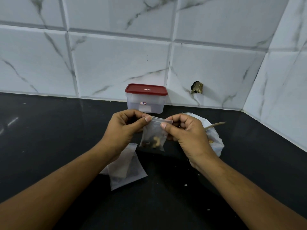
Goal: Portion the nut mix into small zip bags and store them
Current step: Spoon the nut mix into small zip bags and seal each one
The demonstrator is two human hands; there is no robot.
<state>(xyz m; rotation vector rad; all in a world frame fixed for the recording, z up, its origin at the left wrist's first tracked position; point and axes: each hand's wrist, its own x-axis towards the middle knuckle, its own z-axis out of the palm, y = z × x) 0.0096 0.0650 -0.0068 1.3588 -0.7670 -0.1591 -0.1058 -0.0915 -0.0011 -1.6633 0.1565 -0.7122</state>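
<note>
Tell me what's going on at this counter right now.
A person holds a small clear zip bag, with a few nuts at its bottom, above the black counter. The left hand and the right hand each pinch its top strip, probably sealing it. More flat clear bags lie on the counter under the left wrist. A clear plastic box with a red lid stands closed by the tiled wall, and a white plastic bag sits behind the right hand.

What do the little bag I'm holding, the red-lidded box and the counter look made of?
The small clear zip bag: thin soft plastic, nuts show through. The red-lidded translucent box: seemingly rigid plastic, matte lid. The black countertop: probably polished stone, showing glossy reflections.
</note>
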